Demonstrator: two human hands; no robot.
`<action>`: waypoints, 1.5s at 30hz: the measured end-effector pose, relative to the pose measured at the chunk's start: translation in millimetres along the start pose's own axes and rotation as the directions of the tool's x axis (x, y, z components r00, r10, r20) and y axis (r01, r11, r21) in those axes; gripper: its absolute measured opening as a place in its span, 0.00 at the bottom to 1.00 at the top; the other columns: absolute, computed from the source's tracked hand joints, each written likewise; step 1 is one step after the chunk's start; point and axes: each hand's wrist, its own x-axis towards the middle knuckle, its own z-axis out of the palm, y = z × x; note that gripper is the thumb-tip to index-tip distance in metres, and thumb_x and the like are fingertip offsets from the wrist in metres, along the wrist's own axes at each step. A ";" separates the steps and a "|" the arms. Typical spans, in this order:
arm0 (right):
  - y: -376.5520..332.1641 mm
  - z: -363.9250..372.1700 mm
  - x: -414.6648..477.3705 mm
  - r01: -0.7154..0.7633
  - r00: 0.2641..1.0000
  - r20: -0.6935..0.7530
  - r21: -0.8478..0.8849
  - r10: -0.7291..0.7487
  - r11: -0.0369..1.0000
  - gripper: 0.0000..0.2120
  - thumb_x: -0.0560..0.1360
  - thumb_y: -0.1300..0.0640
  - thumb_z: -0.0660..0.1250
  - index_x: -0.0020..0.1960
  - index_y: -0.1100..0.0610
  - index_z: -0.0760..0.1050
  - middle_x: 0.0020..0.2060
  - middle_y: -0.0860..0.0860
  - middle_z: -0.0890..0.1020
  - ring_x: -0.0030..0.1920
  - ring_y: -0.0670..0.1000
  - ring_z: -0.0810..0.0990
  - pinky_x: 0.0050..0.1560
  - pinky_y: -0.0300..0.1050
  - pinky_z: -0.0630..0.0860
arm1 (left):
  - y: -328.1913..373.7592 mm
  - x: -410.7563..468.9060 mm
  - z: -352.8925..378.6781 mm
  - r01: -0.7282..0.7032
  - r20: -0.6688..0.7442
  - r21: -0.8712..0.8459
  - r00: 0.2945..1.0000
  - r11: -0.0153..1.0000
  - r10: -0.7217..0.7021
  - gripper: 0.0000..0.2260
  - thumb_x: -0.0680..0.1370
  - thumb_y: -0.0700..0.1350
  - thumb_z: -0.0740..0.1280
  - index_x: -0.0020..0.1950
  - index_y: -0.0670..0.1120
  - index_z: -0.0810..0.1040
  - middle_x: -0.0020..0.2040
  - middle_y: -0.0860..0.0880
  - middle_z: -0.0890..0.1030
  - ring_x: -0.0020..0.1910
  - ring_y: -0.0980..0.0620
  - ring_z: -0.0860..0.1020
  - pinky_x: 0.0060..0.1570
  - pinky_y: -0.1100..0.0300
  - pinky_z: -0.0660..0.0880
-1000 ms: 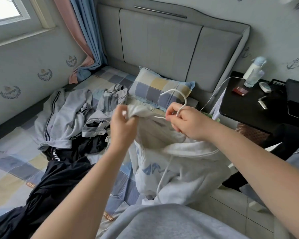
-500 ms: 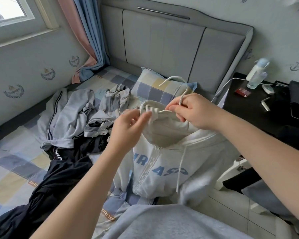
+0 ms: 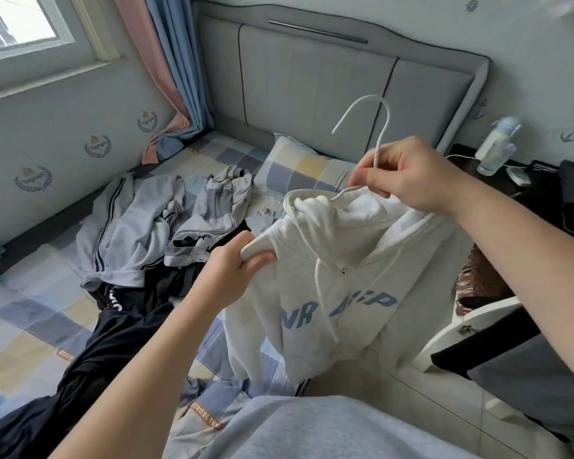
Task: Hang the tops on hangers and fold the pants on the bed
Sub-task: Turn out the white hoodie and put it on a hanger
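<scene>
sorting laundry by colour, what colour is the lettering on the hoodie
Blue lettering on the off-white hoodie, seen best in the head view.

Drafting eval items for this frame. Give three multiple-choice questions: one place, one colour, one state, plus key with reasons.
1. Where is the checkered pillow? A on the floor; B by the headboard; C on the windowsill.
2. What colour is the white hoodie's lettering? A red; B blue; C black.
3. What does the right hand hold? A nothing; B folded pants; C the white hanger.
Key: 1 B, it rests at the headboard's base. 2 B, blue letters cross the chest. 3 C, it pinches the wire below the hook, while the left hand grips the hoodie's shoulder.
</scene>
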 end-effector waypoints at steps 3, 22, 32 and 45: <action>6.0 -7.1 -2.4 -0.015 0.995 0.092 -0.081 0.022 0.997 0.08 0.78 0.58 0.69 0.41 0.55 0.83 0.29 0.59 0.73 0.32 0.52 0.68 0.34 0.42 0.66 | 8.0 3.8 -14.8 0.025 -0.018 0.019 1.000 1.000 -0.024 0.25 0.66 0.70 0.69 0.38 0.48 0.73 0.30 0.48 0.73 0.28 0.54 0.66 0.31 0.56 0.65; 3.0 29.4 -7.2 0.095 0.994 -0.059 0.103 -0.089 0.990 0.07 0.79 0.64 0.68 0.46 0.65 0.83 0.23 0.40 0.74 0.25 0.41 0.69 0.31 0.29 0.64 | 34.7 3.6 -50.0 -0.133 -0.047 0.074 0.989 0.988 0.137 0.05 0.79 0.46 0.69 0.43 0.53 0.80 0.31 0.54 0.77 0.29 0.57 0.71 0.33 0.60 0.70; 7.9 52.1 -5.9 0.024 1.000 0.012 0.082 -0.026 0.996 0.06 0.79 0.60 0.69 0.44 0.54 0.83 0.26 0.41 0.74 0.28 0.42 0.69 0.35 0.35 0.68 | 35.4 -4.7 -28.7 -0.193 -0.095 0.059 0.976 0.980 0.198 0.09 0.81 0.37 0.66 0.57 0.44 0.82 0.49 0.53 0.82 0.50 0.55 0.78 0.54 0.57 0.74; 9.6 42.7 -10.9 -0.007 0.997 -0.079 0.215 0.025 0.977 0.08 0.79 0.60 0.68 0.43 0.56 0.83 0.25 0.52 0.68 0.29 0.51 0.64 0.32 0.45 0.63 | 14.8 1.0 -21.7 -0.207 -0.092 0.295 0.966 0.933 0.243 0.23 0.78 0.49 0.68 0.72 0.61 0.68 0.66 0.52 0.72 0.61 0.45 0.72 0.63 0.43 0.69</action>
